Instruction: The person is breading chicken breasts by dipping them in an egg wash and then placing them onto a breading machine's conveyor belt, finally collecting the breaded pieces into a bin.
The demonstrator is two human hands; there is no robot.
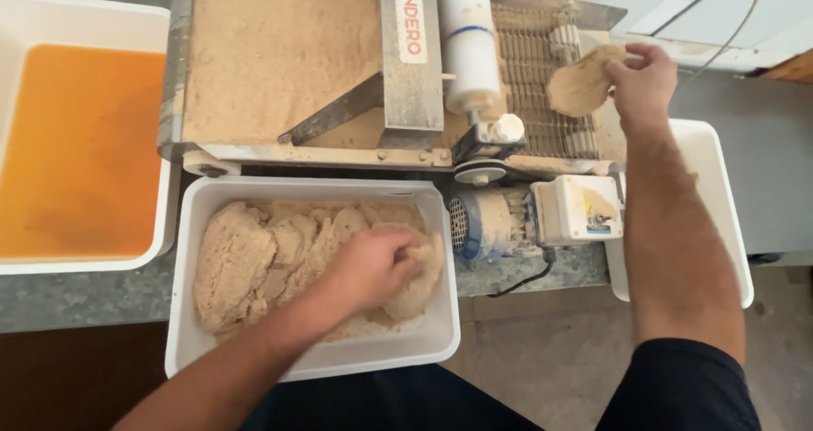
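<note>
Breaded cutlets (254, 257) lie piled in a white rectangular tub (190, 329) just below the breading machine (279, 67), and the left hand (373, 266) reaches into the pile, its fingers curled over one cutlet at the tub's right end. The right hand (642, 80) holds another breaded cutlet (578, 84) pinched between thumb and fingers above the machine's wire mesh conveyor (533, 67). A second white tub (51, 16), filled with orange liquid (80, 151), stands at the far left.
</note>
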